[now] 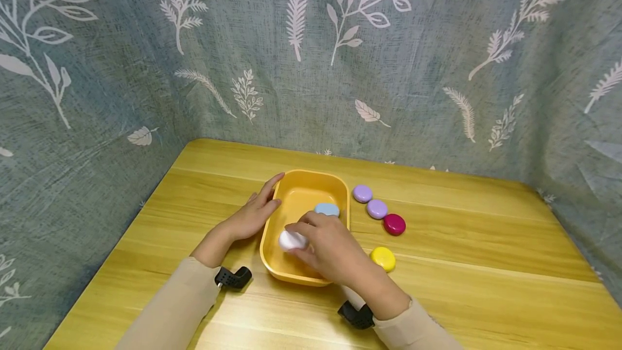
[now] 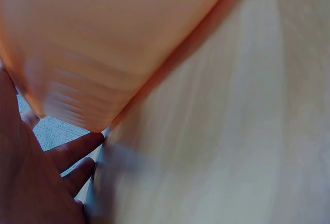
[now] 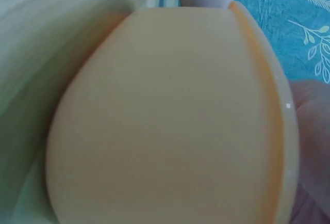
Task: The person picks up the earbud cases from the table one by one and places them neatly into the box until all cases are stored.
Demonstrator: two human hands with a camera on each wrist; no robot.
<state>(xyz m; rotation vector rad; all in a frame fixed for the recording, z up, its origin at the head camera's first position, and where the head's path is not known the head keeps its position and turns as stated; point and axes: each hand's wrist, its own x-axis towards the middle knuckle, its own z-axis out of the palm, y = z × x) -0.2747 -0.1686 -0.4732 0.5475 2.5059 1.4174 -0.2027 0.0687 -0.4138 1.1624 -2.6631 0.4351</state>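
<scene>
An orange-yellow plastic bin [image 1: 305,174] with rounded corners stands on the table in the head view. My right hand [image 1: 335,244] reaches into it and pinches a white, smooth round piece [image 1: 291,240] between thumb and fingers, low in the bin. Just beyond those fingers lies a light blue round piece [image 1: 327,209], partly covered by the hand. Against the bin's left side rests my left hand [image 1: 250,217], its fingers extended along the wall and rim. The left wrist view shows the left fingers [image 2: 77,152] beside the bin's outer wall [image 2: 93,48]. In the right wrist view the bin's wall [image 3: 165,110] hides the white piece.
Right of the bin lie two lilac round pieces [image 1: 362,193], a dark pink one [image 1: 394,224] and a yellow one [image 1: 383,258] near my right wrist. Patterned grey-blue cloth [image 1: 272,96] hangs behind the wooden table [image 1: 486,263].
</scene>
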